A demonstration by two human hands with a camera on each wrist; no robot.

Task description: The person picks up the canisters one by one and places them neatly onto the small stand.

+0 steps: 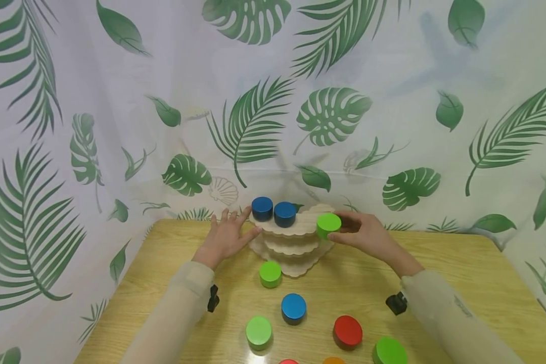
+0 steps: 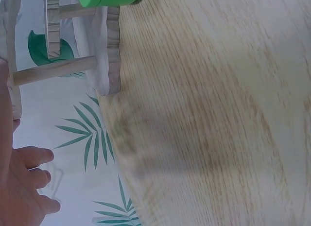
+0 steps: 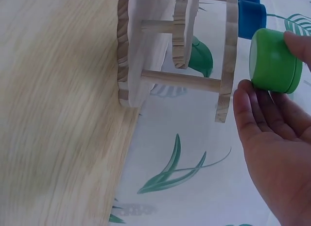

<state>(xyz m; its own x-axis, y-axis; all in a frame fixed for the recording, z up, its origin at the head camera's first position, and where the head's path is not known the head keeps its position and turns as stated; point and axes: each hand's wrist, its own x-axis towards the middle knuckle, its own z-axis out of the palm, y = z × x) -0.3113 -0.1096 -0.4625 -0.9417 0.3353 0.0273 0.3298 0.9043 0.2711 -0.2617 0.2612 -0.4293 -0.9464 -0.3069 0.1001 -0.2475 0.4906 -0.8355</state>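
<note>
A tiered wooden stand with scalloped edges stands at the back of the table. Two blue round tins sit side by side on the left part of its top tier. My right hand pinches a bright green round tin between thumb and fingers at the top tier's right end. In the right wrist view this green tin is just above the top board. Fingers spread, my left hand is at the stand's left edge, thumb and forefinger by the top tier.
In front of the stand lie a green tin, a blue tin, a lighter green tin, a red tin and another green tin. Red and orange tins are cut off by the bottom edge. A leaf-patterned cloth hangs behind.
</note>
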